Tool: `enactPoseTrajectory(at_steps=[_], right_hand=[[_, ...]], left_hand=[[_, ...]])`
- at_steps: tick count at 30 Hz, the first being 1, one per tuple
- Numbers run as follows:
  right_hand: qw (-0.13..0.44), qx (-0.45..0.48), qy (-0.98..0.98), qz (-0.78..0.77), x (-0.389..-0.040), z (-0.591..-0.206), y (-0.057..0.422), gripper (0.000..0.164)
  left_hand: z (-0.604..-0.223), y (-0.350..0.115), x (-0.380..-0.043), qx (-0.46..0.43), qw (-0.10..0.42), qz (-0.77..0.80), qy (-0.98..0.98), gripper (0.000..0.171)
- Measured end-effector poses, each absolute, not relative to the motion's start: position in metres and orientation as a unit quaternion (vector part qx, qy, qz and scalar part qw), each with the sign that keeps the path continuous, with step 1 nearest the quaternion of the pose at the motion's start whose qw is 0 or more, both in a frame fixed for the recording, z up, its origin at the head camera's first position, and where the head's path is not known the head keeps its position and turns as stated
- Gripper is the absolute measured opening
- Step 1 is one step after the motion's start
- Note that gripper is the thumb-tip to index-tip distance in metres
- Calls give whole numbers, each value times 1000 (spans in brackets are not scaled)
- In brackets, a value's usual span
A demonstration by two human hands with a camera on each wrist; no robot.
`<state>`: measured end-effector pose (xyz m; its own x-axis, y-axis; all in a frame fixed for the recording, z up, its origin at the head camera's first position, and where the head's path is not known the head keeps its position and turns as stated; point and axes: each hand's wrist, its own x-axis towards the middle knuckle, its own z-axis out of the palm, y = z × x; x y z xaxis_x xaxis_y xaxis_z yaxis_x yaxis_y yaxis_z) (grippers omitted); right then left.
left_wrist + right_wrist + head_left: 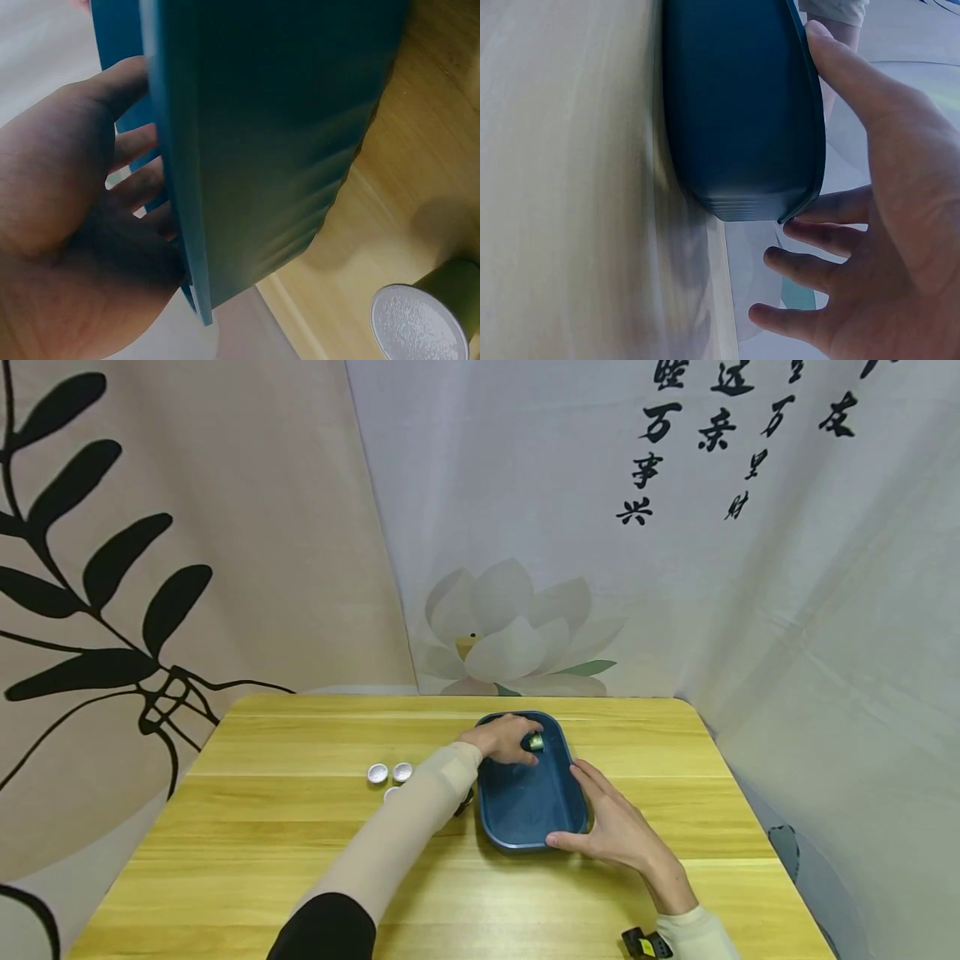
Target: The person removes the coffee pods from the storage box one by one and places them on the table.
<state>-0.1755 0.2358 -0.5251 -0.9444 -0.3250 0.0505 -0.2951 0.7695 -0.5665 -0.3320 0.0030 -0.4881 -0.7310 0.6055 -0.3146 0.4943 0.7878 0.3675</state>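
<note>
A deep blue rectangular plastic tub [525, 810] stands on the wooden table. My left hand [504, 739] reaches over its left wall into the far end. There, a small green can [536, 742] shows between the forefinger and thumb; the tub's wall [255, 142] hides it in the left wrist view. Against the opposite side is my right hand [618, 827], its thumb on the near rim and its forefinger at the right edge. In the right wrist view the other fingers [799, 268] spread out straight beside the tub's corner.
Left of the tub, small round cans stand on the table, among them one pale-topped can [377, 774] and another [402, 772]. A third can [391, 794] is partly behind the left forearm. The left wrist view shows a green can with a silvery top [420, 326] close by.
</note>
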Motion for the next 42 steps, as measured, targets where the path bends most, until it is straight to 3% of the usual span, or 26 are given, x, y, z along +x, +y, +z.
enactPoseTrajectory(at_steps=[31, 42], right_hand=[[29, -166, 937, -305, -175, -525, 235, 125], [27, -164, 939, -300, -175, -524, 236, 124]], left_hand=[[-508, 4, -345, 303, 207, 159, 916, 31], [-497, 2, -332, 317, 197, 158, 914, 32]])
